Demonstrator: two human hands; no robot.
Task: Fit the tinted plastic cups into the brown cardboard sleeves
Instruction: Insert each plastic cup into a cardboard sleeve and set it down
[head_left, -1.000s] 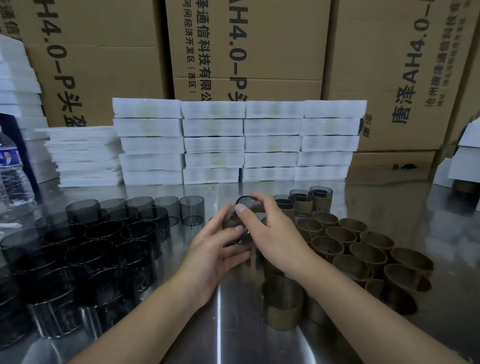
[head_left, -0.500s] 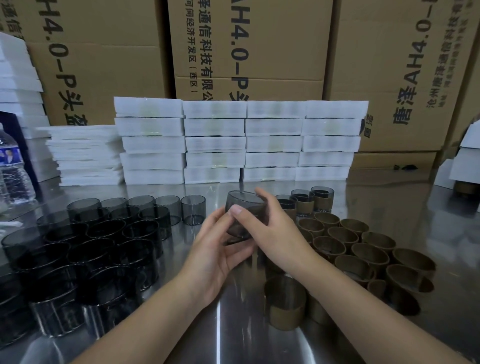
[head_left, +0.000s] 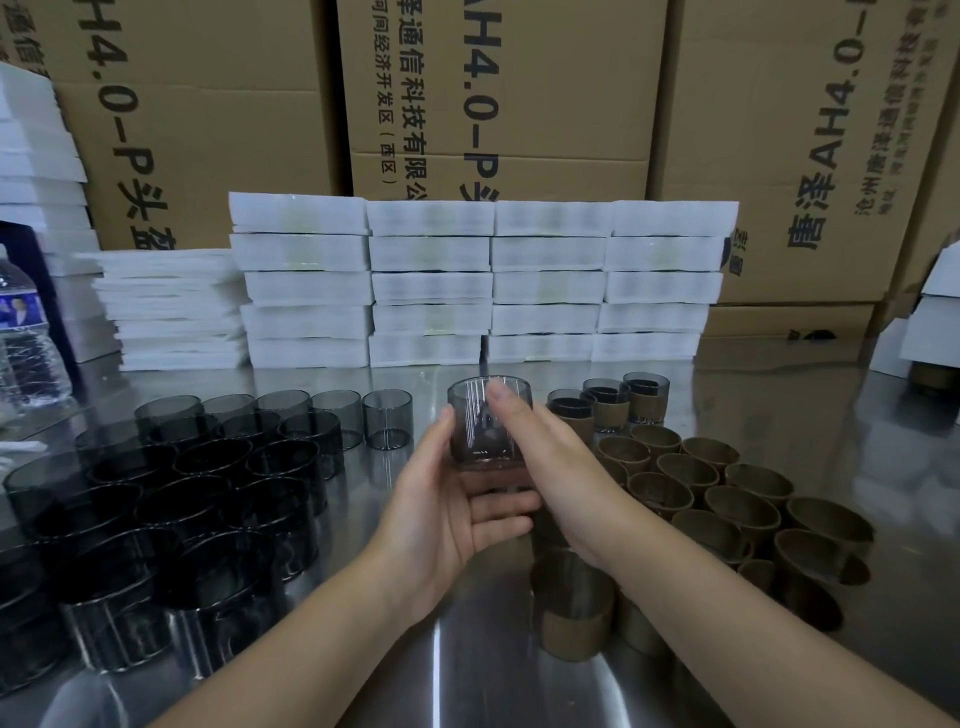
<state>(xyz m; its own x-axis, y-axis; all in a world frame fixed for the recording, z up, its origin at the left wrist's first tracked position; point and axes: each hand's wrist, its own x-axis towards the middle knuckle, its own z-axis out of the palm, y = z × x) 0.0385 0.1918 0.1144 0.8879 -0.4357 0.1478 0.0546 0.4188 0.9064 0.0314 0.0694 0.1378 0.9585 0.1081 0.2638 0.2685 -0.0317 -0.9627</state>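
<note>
A tinted plastic cup (head_left: 480, 415) stands upright in the air at the centre, rim up. My left hand (head_left: 447, 499) cups it from the left and below, thumb on its side, fingers under its base. My right hand (head_left: 550, 467) holds it from the right, its fingers wrapped over the cup's front. Whether a brown sleeve sits around its base is hidden by the fingers. Several loose tinted cups (head_left: 208, 467) crowd the left of the steel table (head_left: 467, 675). Several empty brown cardboard sleeves (head_left: 727, 499) lie at the right. Three sleeved cups (head_left: 613, 405) stand behind them.
Stacks of white foam trays (head_left: 483, 280) line the back of the table, with large cardboard cartons (head_left: 498, 93) behind. A water bottle (head_left: 26, 343) stands at the far left. A sleeved cup (head_left: 571, 608) stands near my right forearm.
The cup was tilted between my hands a second ago. It now stands upright and higher, and my hands have shifted up around it.
</note>
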